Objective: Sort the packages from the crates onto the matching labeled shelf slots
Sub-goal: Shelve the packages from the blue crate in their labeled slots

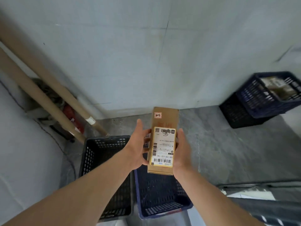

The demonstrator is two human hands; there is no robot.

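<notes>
Both hands, left hand [138, 144] and right hand [182, 149], clamp fingers on the cardboard parcel [163, 141], shipping label [163, 145] upward, probably for reading.

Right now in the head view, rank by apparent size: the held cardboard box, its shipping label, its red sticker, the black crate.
1. black crate
2. cardboard box, though nearer the camera
3. shipping label
4. red sticker
</notes>
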